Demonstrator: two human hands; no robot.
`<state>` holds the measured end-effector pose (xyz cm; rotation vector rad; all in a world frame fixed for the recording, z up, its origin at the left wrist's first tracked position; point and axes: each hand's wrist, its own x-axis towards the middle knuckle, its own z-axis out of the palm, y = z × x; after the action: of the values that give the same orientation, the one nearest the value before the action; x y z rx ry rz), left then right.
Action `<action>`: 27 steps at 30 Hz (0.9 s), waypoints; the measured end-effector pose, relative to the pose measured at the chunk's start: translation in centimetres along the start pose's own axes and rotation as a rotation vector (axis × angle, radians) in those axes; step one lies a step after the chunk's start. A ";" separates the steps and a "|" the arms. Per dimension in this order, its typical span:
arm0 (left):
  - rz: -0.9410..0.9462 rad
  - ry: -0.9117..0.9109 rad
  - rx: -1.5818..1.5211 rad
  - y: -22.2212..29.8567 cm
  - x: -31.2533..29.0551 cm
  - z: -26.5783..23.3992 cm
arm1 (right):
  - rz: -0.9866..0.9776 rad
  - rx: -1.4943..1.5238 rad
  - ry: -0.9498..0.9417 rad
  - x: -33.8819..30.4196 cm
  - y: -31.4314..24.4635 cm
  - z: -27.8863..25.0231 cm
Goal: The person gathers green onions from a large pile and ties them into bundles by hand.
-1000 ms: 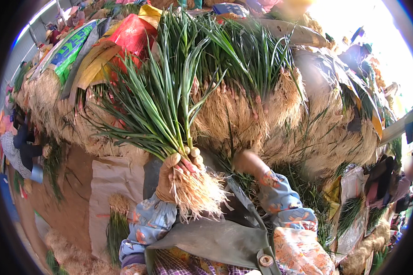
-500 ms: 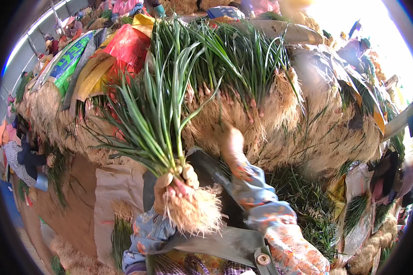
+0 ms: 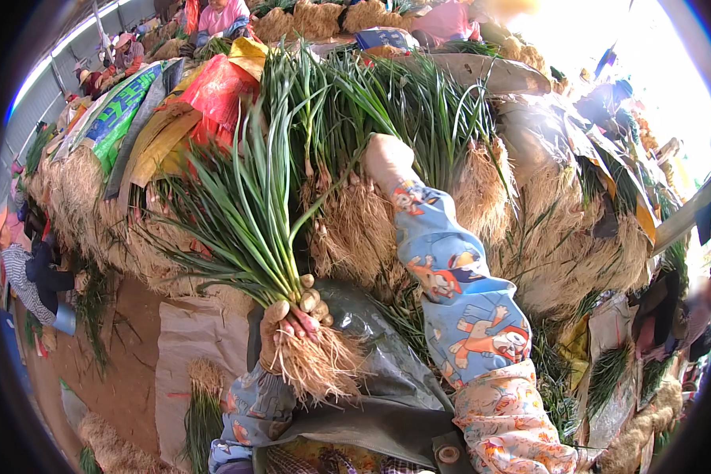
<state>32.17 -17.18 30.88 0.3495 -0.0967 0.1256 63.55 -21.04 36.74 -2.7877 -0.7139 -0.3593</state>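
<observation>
My left hand [image 3: 275,328] is closed around the base of a bunch of spring onions [image 3: 265,237]. Their green leaves fan upward, and pinkish bulbs and pale stringy roots [image 3: 324,367] hang below my fingers. My right hand [image 3: 389,160] reaches forward to the pile of spring onions [image 3: 442,103], its fingers curled in among the leaves. What those fingers grip is hidden behind the hand. Roots of the piled onions [image 3: 359,237] hang toward me beneath my right forearm.
Red plastic sheeting [image 3: 221,87] and a green and blue sack [image 3: 126,107] cover the pile at the left. A dark apron [image 3: 371,355] lies over my lap. One small bunch [image 3: 204,411] rests on brown sheeting at lower left. Other people [image 3: 28,268] sit around the heap.
My right hand has moved forward and up from the hanging roots to the leaves of the pile. The left hand still holds its bunch, slightly lower.
</observation>
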 end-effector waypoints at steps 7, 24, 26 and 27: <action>-0.008 0.283 0.140 -1.6 0.5 2.2 | -0.214 0.933 -0.583 -9.7 4.9 -1.8; -0.050 0.277 0.214 -3.8 1.7 3.2 | -0.029 0.640 -0.212 -19.3 -0.4 -0.2; -0.050 0.288 0.133 -4.2 1.6 2.6 | 0.356 1.088 -0.270 -19.5 -1.3 0.7; -0.056 0.289 0.136 -4.2 1.4 1.9 | 0.386 1.139 -0.354 -19.5 -1.4 -0.2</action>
<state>34.00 -21.62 31.38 0.4662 0.2084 0.1260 46.26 -28.44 31.45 -1.8017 -0.2591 0.4906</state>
